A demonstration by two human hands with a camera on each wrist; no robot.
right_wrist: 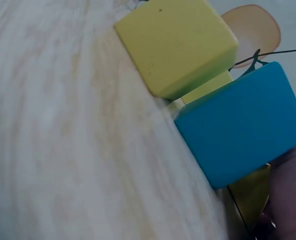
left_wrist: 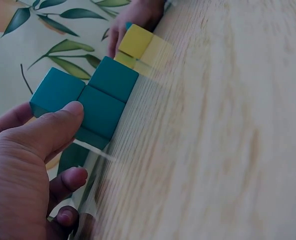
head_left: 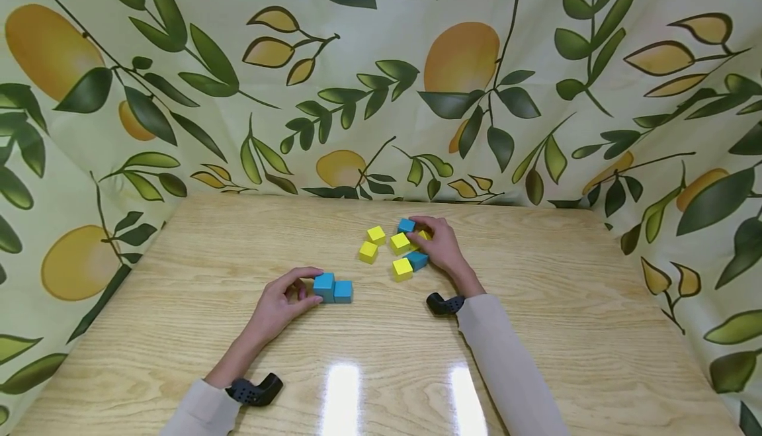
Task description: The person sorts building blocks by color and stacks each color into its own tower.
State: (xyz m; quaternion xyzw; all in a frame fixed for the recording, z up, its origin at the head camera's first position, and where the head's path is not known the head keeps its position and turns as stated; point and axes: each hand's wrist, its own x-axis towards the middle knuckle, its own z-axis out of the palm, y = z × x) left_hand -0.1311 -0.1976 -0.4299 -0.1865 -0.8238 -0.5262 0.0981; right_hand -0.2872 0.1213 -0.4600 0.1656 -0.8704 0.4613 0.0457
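My left hand (head_left: 282,302) pinches a blue cube (left_wrist: 58,90) between thumb and fingers; it sits on top of another blue cube (left_wrist: 105,112). The thumb tip lies near the seam of these two. A third blue cube (head_left: 343,292) stands against their right side on the table. Farther back, my right hand (head_left: 443,245) reaches over the loose cubes and pinches a blue cube (head_left: 407,225) between thumb and index finger. Under that hand a yellow cube (head_left: 423,236) is partly hidden. Another blue block (right_wrist: 242,125) lies near its wrist.
Around the right hand stand several yellow cubes, among them a front one (head_left: 402,269), a left one (head_left: 368,252) and a back one (head_left: 376,235). The wooden table (head_left: 226,244) ends at a patterned cloth (head_left: 381,26). Black wrist cameras sit on both forearms.
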